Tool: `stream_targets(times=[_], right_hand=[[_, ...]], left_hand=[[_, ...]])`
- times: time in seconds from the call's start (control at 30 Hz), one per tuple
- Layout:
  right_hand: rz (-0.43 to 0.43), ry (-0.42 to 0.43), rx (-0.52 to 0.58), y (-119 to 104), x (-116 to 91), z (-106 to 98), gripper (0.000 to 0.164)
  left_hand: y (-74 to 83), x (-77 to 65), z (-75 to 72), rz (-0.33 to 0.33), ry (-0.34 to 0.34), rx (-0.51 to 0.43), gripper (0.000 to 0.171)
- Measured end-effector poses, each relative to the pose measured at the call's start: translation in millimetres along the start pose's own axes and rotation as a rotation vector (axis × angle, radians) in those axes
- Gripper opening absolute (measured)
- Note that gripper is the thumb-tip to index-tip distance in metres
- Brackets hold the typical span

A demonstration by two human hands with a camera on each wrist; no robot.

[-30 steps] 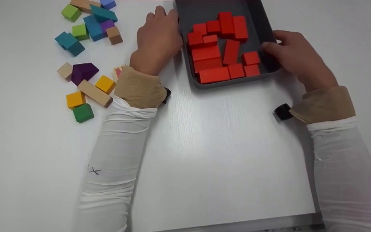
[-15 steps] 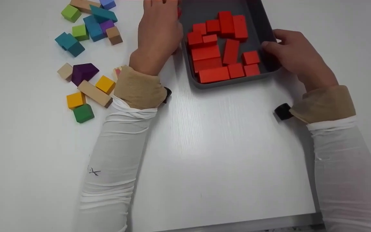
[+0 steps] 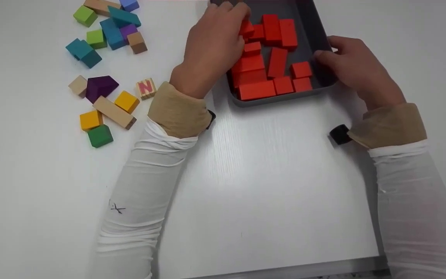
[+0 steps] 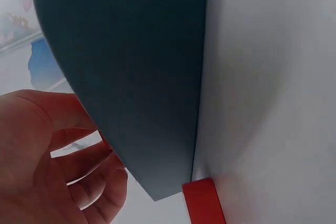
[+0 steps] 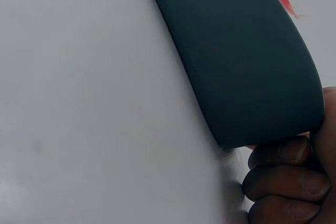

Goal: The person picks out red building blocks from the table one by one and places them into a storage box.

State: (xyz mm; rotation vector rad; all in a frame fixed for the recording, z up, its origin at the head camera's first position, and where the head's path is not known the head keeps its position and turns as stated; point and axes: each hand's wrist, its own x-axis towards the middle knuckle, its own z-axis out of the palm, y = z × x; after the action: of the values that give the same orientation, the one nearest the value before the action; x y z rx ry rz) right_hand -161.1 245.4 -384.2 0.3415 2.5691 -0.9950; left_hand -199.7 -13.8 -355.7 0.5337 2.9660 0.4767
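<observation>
My left hand (image 3: pixel 215 46) reaches over the left wall of a dark grey tray (image 3: pixel 281 97) and pinches a red block (image 3: pixel 247 29) just above other red blocks. In the left wrist view, that hand (image 4: pixel 47 156) is partly behind the tray wall (image 4: pixel 136 77), with a sliver of red at its fingers. Several red blocks (image 3: pixel 278 62) of different sizes lie inside the tray. With its thumb over the rim and fingers curled outside, my right hand (image 3: pixel 358 66) grips the tray's right side; the right wrist view shows its fingers (image 5: pixel 283 182) at the tray corner.
Loose coloured blocks lie on the white table left of the tray, among them a purple block (image 3: pixel 101 87), a green block (image 3: pixel 100 135) and a letter N cube (image 3: pixel 146 88). Another red block (image 4: pixel 203 203) lies on the table against the tray's outside.
My left hand first reached farther forward beside the tray, then moved right over its wall with a red block. The letter cube is now uncovered. My right hand and the tray stay still.
</observation>
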Motion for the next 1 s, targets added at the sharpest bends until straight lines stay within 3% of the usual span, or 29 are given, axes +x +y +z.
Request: stream_targets(times=[0.37,0.8,1.0], right_hand=[[-0.016,0.009,-0.029,-0.9,1.4,0.8,0.053],[-0.013,0.004,-0.025,-2.4,1.6,1.7,0.054],[-0.008,-0.001,0.004,-2.6,1.6,1.8,0.053]], left_hand=[[24.1,-9.8,4.6,0.123,-0.058,0.046,0.04],[32.0,-10.9,11.4,0.156,-0.107,0.095,0.036],[34.9,-10.0,13.2,0.163,-0.182,0.091,0.037]])
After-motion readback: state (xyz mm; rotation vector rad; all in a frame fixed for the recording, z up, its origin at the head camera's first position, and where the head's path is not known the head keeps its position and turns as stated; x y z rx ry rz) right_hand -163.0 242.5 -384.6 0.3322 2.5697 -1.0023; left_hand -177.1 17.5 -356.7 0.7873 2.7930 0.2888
